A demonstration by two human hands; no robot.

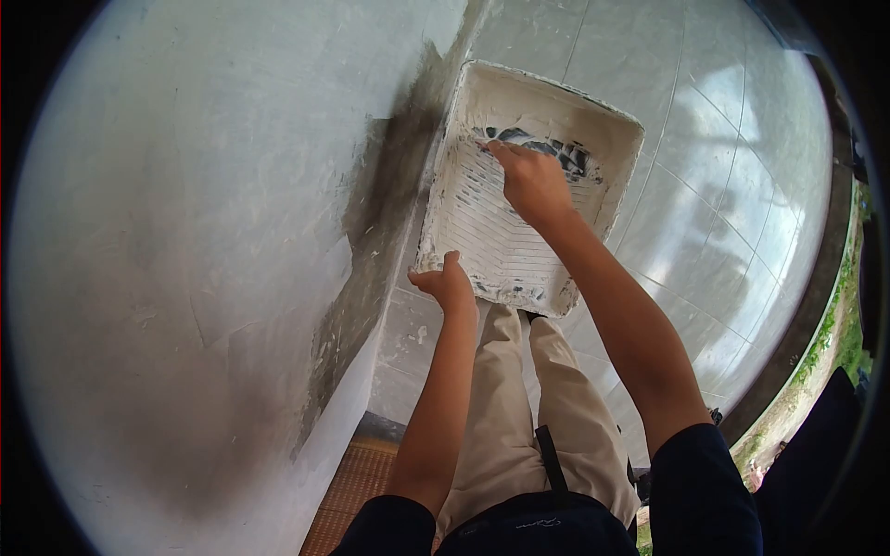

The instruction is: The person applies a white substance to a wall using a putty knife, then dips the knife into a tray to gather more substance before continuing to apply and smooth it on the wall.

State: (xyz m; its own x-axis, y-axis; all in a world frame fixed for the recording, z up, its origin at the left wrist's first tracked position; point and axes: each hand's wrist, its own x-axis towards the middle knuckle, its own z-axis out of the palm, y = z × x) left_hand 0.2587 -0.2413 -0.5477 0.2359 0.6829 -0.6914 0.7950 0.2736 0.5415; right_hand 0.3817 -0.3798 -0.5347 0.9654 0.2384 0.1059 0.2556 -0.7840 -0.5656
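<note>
A paint tray (505,222), coated in cream-white paint with a ribbed slope and dark bare patches in its deep end, is in front of me. My left hand (451,283) grips its near left corner, thumb up along the rim. Over the tray's deep end, my right hand (536,181) is closed with the fingers pointing left, near the dark patches. Whatever it holds is mostly hidden; only a small reddish bit shows by the fingertips.
On the left stands a grey-white wall (204,232) with a rough, dark, unpainted strip (389,176) along its base. Shiny grey tiles (723,185) cover the floor on the right. A brown woven mat (352,491) lies at lower left. Grass (848,343) shows beyond the floor edge.
</note>
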